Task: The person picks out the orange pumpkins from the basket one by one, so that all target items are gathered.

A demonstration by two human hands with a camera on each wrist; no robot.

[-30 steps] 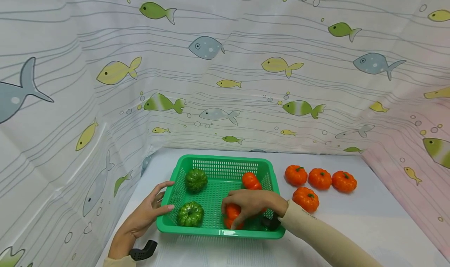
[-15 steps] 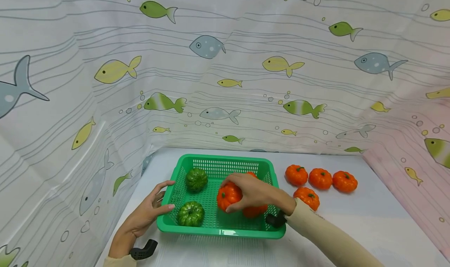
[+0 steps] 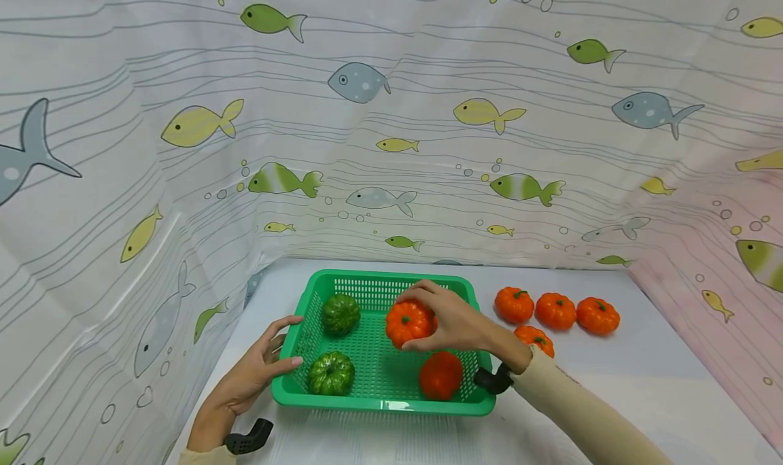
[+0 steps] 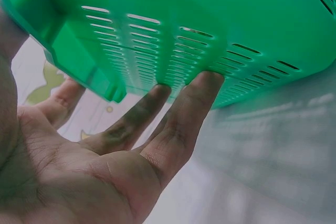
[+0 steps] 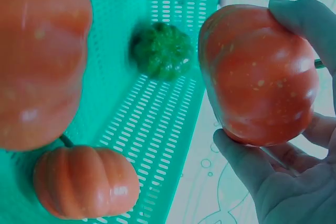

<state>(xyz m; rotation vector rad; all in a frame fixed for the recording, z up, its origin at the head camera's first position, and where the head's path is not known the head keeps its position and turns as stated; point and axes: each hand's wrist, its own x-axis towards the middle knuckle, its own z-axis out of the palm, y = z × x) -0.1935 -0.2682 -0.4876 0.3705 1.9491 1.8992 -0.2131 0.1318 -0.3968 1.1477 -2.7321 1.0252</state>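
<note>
My right hand (image 3: 449, 319) grips a small orange pumpkin (image 3: 408, 323) above the basket, its stem turned toward the head camera. In the right wrist view, thumb and fingers lie on opposite sides of this pumpkin (image 5: 257, 77). Below it stands a green plastic basket (image 3: 342, 402) with slotted walls. At the basket's left end my left hand (image 3: 253, 370) holds the rim, thumb and index on top; in the left wrist view other fingers (image 4: 181, 124) touch the outer wall (image 4: 273, 19). Inside lie two green pumpkins (image 3: 331, 374) and an orange-red pumpkin (image 3: 440, 376). Another orange-red pumpkin (image 5: 86, 182) shows in the right wrist view.
Several orange pumpkins (image 3: 557, 311) sit on the white table (image 3: 642, 370) right of the basket, one partly behind the right wrist. A fish-patterned curtain (image 3: 391, 166) encloses the back and sides. Each wrist wears a black device (image 3: 249, 438).
My right hand has lifted the orange pumpkin from the basket's front right part, raising it away from me and slightly right. My left hand has stayed at the basket's left rim.
</note>
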